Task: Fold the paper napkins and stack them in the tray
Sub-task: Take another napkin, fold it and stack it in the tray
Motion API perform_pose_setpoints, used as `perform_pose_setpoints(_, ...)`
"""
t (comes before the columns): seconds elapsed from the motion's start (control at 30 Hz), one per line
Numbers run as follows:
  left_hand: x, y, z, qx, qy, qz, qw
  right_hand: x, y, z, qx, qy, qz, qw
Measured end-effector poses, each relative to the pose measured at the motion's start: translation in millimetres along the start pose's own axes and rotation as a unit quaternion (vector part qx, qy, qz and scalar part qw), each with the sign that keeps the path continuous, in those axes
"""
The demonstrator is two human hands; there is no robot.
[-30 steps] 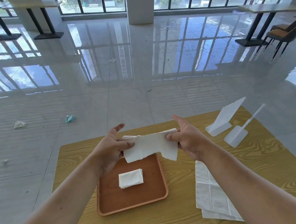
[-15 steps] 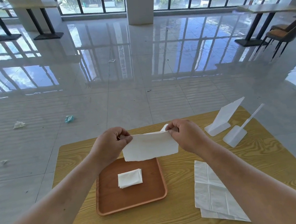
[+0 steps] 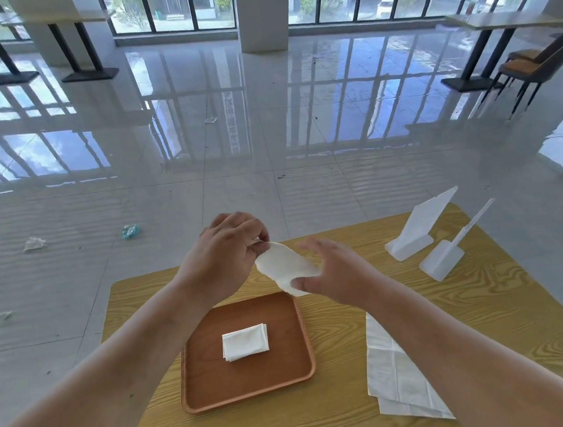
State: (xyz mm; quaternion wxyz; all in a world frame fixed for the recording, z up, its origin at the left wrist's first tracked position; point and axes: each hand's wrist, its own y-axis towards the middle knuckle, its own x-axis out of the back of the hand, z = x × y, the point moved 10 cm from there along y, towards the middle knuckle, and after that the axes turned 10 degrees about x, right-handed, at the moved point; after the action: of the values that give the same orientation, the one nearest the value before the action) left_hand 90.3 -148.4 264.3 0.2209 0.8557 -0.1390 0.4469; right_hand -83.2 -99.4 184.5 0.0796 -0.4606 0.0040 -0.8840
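I hold a white paper napkin (image 3: pixel 287 268) in the air above the far edge of the brown wooden tray (image 3: pixel 248 385). My left hand (image 3: pixel 224 256) pinches its upper left end. My right hand (image 3: pixel 333 270) grips its lower right end with thumb and fingers, and the napkin bends between the two hands. One folded white napkin (image 3: pixel 245 341) lies flat in the middle of the tray. A pile of unfolded napkins (image 3: pixel 395 374) lies on the table to the right of the tray, partly hidden by my right forearm.
The yellow wood-grain table (image 3: pixel 489 313) carries two white plastic stands (image 3: pixel 416 231) (image 3: pixel 447 254) at its far right. Beyond lies a glossy tiled floor with bits of litter (image 3: pixel 129 230), plus tables and a chair (image 3: pixel 534 65) farther off.
The napkin was stretched wide between both hands; now the hands have come close together and the napkin is bent into a narrower, doubled shape. My left hand has risen and moved right.
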Motion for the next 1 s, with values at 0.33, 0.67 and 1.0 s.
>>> perform_pose_setpoints(0.33,-14.5,-18.1,76.3,0.286,-0.063,0.015,0.956,-46.9,-8.9,-10.7,-0.128,0.464,0.042,0.875)
perform_pose_setpoints(0.67,-105.2,-95.0,66.1,0.428,-0.459,0.279,0.727,-58.6,-13.1,2.0,-0.148,0.576,0.024,0.804)
perform_pose_setpoints(1.0,-83.8,-69.7,70.8,0.376,-0.527,0.139,0.75,-44.1,-7.2,9.3,-0.09,0.484,-0.037,0.869)
